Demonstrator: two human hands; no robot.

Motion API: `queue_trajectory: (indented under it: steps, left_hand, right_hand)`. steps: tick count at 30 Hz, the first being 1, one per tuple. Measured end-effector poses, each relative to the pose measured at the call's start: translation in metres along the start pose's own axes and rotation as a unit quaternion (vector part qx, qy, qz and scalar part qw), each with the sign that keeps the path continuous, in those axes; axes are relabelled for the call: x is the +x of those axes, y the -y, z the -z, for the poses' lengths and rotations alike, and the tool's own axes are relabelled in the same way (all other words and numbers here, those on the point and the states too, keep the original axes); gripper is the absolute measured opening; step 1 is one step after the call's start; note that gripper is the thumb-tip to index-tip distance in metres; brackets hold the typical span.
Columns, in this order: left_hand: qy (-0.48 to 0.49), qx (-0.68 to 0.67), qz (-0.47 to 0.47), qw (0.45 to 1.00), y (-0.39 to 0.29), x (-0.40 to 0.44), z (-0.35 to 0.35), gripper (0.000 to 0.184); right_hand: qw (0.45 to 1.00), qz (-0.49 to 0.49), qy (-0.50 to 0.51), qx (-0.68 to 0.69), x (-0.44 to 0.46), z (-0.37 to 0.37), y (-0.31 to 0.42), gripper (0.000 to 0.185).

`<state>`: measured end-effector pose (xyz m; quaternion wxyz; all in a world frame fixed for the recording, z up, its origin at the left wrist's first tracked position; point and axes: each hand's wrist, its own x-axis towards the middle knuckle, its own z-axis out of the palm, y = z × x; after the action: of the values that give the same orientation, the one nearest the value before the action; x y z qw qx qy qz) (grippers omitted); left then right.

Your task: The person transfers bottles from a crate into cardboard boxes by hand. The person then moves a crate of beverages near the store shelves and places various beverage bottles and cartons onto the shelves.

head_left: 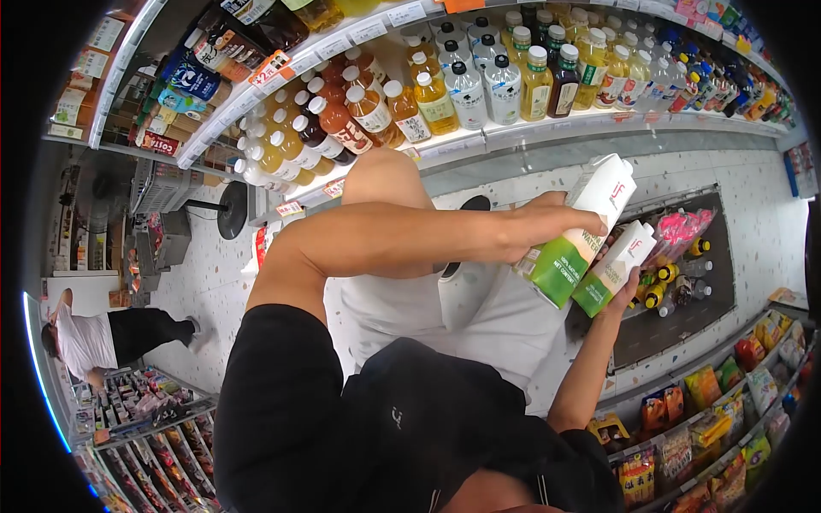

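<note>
My left hand (547, 224) is wrapped round a large white and green coconut water carton (560, 267), which is tilted with its cap at the upper right. Just beside it, my right hand (627, 289) grips a smaller carton (609, 278) of the same design from its right side. The two cartons are close together in front of my knees. Beyond them on the floor, a dark tray (714, 318) holds several bottles (663, 286) and a pink bag (684, 224).
A shelf (513, 137) with rows of drink bottles (428, 103) runs along the top. Snack bags (703, 386) fill racks at the lower right. At the far left, another person (107, 339) stands near display racks (162, 462). A black round base (233, 210) is on the floor.
</note>
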<state>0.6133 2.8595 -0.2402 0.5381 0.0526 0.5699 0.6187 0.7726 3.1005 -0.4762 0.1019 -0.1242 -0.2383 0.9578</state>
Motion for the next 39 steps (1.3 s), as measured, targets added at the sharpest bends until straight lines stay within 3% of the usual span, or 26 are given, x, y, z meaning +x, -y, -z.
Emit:
queue_trajectory:
  steps: [23, 29, 36, 38, 39]
  left_hand:
    - [0.013, 0.015, -0.005, 1.000, 0.009, 0.001, 0.011, 0.072]
    - [-0.019, 0.036, -0.012, 0.999, 0.004, -0.020, 0.020, 0.080]
    - [0.003, 0.182, -0.134, 0.974, 0.009, -0.037, 0.069, 0.082]
    - [-0.014, 0.385, -0.109, 0.916, 0.006, -0.043, 0.089, 0.087]
    - [-0.040, 0.423, -0.111, 0.898, 0.019, -0.038, 0.106, 0.089]
  right_hand:
    - [1.000, -0.010, 0.000, -0.004, 0.001, -0.003, 0.001, 0.096]
    - [0.999, -0.015, 0.047, -0.013, 0.002, 0.009, 0.002, 0.096]
    - [0.999, -0.025, 0.045, 0.004, 0.003, 0.014, 0.002, 0.097]
    - [0.998, -0.021, 0.060, 0.000, 0.006, 0.014, 0.003, 0.097]
    - [0.998, -0.020, 0.059, 0.010, 0.005, 0.013, 0.003, 0.098]
